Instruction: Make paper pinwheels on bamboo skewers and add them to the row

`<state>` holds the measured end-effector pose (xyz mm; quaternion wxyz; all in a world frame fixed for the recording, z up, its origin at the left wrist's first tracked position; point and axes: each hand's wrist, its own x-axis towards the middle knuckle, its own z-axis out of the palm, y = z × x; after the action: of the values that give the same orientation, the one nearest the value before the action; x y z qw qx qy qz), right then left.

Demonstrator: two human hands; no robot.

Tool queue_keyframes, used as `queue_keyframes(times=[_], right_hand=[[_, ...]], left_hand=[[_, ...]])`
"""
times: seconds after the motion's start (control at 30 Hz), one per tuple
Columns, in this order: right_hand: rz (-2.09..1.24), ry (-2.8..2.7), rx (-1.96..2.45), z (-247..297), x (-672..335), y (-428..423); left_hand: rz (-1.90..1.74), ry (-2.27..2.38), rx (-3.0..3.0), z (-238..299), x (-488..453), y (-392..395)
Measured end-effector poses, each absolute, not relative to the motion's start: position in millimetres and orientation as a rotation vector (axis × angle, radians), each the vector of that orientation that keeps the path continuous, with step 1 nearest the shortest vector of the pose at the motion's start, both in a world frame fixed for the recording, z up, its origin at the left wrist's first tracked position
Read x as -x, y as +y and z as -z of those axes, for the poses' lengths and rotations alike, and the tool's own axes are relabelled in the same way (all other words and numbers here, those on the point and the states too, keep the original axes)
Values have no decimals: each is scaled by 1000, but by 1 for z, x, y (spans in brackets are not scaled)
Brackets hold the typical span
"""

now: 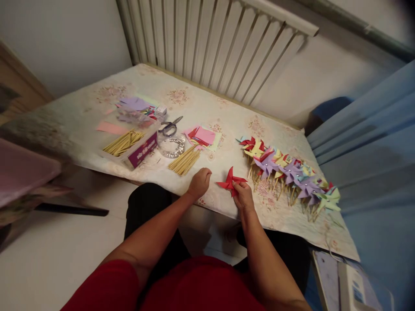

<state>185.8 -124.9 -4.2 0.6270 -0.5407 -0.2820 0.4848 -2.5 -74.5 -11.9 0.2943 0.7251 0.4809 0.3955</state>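
A red paper pinwheel [231, 180] is pinched in my right hand [244, 195], just above the near edge of the table. Its blades fan out to the left of my fingers, with a small pale dot at the centre. My left hand [199, 182] is closed in a fist-like pinch to the left of the pinwheel, apart from it; whatever lies between those fingers is hidden. Close beyond my left hand lies a bundle of thin wooden sticks [184, 160]. A stack of coloured paper squares [205, 136] rests behind the sticks.
Finished pinwheels [288, 170] on sticks lie in a row at the right. Left of centre are a round clear dish of pins [171, 147], scissors [171, 126], a plastic box [142, 149] of sticks and more paper [134, 103]. A radiator [207, 43] stands behind the table.
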Motion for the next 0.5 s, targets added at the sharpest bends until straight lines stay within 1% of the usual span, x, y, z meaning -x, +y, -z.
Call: queue_keyframes(times=[0.27,0.5], right_hand=[[-1129,-652,1229,14,-197,-141],[-1066,-709,1236,18,-201,-147]], left_hand=[[-887,1613,-2230,14,14,-97],[-802,1731,-2299,17,14,-105]])
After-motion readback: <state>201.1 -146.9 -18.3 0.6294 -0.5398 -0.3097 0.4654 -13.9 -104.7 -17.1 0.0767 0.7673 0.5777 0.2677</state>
